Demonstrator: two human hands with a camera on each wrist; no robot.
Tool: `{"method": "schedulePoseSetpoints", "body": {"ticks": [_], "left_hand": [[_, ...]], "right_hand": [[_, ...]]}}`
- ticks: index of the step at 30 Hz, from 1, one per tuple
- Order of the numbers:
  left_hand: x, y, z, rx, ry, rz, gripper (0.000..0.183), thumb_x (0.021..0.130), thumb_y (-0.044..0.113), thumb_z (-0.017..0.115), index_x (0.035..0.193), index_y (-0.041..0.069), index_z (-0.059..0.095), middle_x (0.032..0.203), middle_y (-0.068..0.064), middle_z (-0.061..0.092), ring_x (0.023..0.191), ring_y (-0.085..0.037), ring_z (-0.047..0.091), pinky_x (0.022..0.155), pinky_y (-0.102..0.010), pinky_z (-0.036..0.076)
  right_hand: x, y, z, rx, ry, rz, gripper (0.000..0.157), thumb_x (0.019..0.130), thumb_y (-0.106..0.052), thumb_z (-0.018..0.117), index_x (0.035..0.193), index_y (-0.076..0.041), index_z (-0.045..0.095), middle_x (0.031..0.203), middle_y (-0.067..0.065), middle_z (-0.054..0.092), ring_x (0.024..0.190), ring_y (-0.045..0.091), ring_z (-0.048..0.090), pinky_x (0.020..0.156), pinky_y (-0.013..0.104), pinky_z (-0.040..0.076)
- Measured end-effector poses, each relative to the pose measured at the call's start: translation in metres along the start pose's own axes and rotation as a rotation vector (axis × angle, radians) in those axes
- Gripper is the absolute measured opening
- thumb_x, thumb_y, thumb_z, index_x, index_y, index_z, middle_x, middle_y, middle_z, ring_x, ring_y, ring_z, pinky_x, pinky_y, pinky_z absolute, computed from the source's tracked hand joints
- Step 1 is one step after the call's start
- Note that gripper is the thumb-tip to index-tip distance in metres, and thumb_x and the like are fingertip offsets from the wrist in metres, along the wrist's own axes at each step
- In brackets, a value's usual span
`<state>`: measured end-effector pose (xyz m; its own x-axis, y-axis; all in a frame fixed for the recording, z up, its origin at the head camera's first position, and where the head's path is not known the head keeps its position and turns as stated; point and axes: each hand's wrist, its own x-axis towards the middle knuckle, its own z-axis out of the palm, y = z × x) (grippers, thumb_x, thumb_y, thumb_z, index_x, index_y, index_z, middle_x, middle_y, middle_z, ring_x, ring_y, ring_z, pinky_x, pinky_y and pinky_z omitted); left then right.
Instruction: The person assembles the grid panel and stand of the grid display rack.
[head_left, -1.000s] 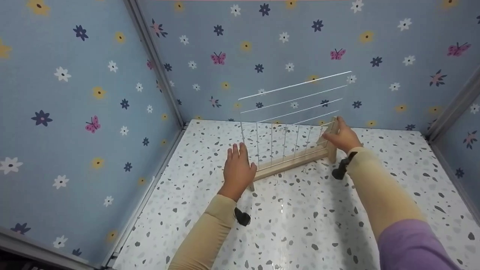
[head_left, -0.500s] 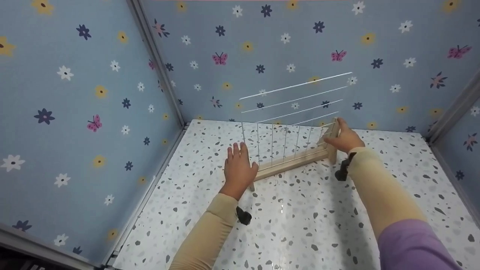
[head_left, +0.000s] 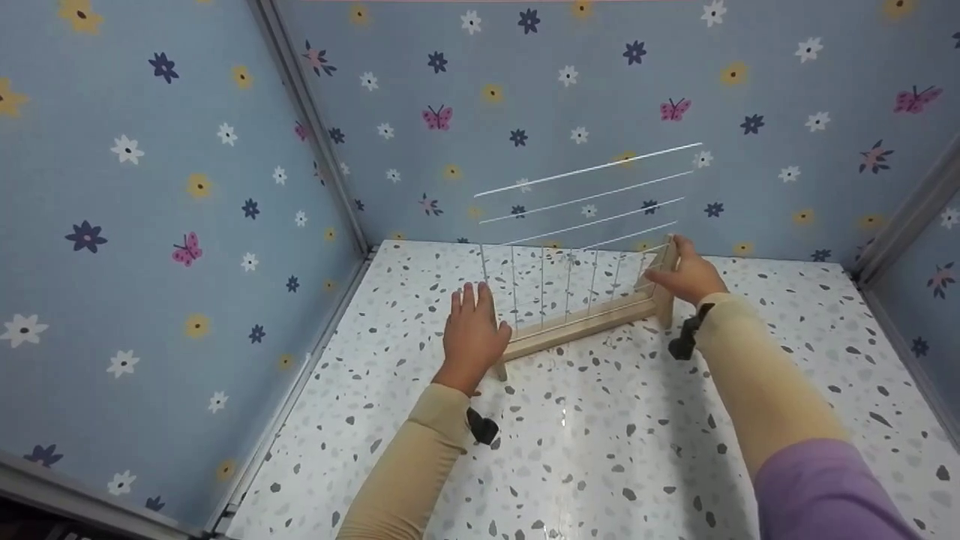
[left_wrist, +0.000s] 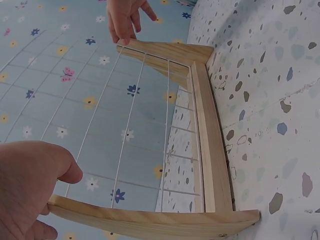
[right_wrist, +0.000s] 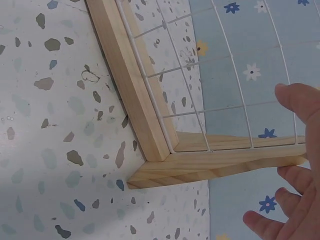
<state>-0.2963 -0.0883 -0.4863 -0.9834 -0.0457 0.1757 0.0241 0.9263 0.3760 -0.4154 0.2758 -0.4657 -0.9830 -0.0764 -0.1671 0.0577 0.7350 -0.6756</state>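
Observation:
A white wire grid (head_left: 568, 281) stands upright in a pale wooden stand (head_left: 585, 326) on the speckled tabletop, running from lower left to upper right. My left hand (head_left: 472, 337) is at the stand's left end piece, its fingers pointing up. In the left wrist view, the thumb lies on the inner side of that end piece (left_wrist: 150, 218) and a finger shows on the outer side. My right hand (head_left: 690, 274) holds the right end piece (right_wrist: 200, 167) near its upper tip, thumb on the inner side and fingers on the outer.
Speckled white tabletop (head_left: 600, 450) extends around the stand. A blue flowered wall (head_left: 555, 90) rises close behind the grid. Another such panel (head_left: 150, 300) stands at the left with a grey metal frame, and a third (head_left: 934, 285) at the right.
My left hand and the stand's left end have shifted very slightly to the left. My right hand stays at the right end piece.

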Motion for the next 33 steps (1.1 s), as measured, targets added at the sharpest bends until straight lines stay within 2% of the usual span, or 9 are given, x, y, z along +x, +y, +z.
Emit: {"method": "schedulePoseSetpoints", "body": {"ticks": [10, 16, 21, 26, 29, 33], "left_hand": [[0.014, -0.008, -0.002, 0.013, -0.034, -0.013, 0.073, 0.099, 0.035, 0.056, 0.16, 0.005, 0.028, 0.164, -0.02, 0.025, 0.152, -0.04, 0.02, 0.121, -0.048, 0.025], [0.019, -0.009, -0.005, 0.022, -0.036, -0.009, 0.071, 0.099, 0.034, 0.055, 0.16, 0.007, 0.03, 0.164, -0.021, 0.026, 0.151, -0.042, 0.021, 0.12, -0.052, 0.027], [0.02, -0.01, -0.005, 0.03, -0.034, -0.012, 0.071, 0.099, 0.034, 0.055, 0.16, 0.008, 0.029, 0.165, -0.021, 0.022, 0.153, -0.042, 0.014, 0.12, -0.054, 0.026], [0.025, -0.012, -0.005, 0.034, -0.001, -0.012, 0.07, 0.099, 0.035, 0.055, 0.16, 0.009, 0.031, 0.166, -0.021, 0.016, 0.154, -0.041, 0.003, 0.121, -0.057, 0.021], [0.028, -0.012, -0.004, 0.051, 0.013, -0.015, 0.07, 0.098, 0.036, 0.057, 0.159, 0.011, 0.034, 0.166, -0.021, 0.016, 0.154, -0.041, 0.003, 0.12, -0.059, 0.02], [0.033, -0.01, -0.004, 0.067, -0.006, -0.028, 0.071, 0.097, 0.038, 0.057, 0.16, 0.013, 0.033, 0.167, -0.022, 0.014, 0.154, -0.041, 0.001, 0.12, -0.06, 0.019]], "right_hand": [[-0.005, 0.001, 0.005, -0.025, 0.038, -0.006, 0.107, 0.093, -0.049, 0.066, 0.163, -0.018, -0.008, 0.162, 0.03, 0.02, 0.145, 0.052, 0.025, 0.112, 0.07, 0.024], [-0.006, 0.005, 0.008, -0.066, 0.097, -0.015, 0.105, 0.093, -0.038, 0.07, 0.164, -0.016, -0.004, 0.159, 0.032, 0.025, 0.143, 0.053, 0.029, 0.109, 0.073, 0.026], [-0.01, 0.009, 0.011, -0.133, 0.112, -0.037, 0.104, 0.091, -0.03, 0.071, 0.164, -0.015, -0.001, 0.159, 0.032, 0.023, 0.144, 0.052, 0.026, 0.108, 0.075, 0.025], [-0.016, 0.01, 0.012, -0.163, 0.118, -0.048, 0.108, 0.087, -0.028, 0.074, 0.164, -0.014, -0.002, 0.162, 0.03, 0.017, 0.147, 0.051, 0.018, 0.108, 0.076, 0.023], [-0.019, 0.011, 0.012, -0.173, 0.13, -0.041, 0.111, 0.085, -0.027, 0.076, 0.164, -0.015, -0.001, 0.163, 0.029, 0.016, 0.147, 0.051, 0.016, 0.107, 0.076, 0.024], [-0.023, 0.014, 0.012, -0.212, 0.151, -0.031, 0.111, 0.084, -0.026, 0.077, 0.164, -0.015, 0.001, 0.162, 0.03, 0.017, 0.146, 0.052, 0.018, 0.103, 0.078, 0.028]]}}
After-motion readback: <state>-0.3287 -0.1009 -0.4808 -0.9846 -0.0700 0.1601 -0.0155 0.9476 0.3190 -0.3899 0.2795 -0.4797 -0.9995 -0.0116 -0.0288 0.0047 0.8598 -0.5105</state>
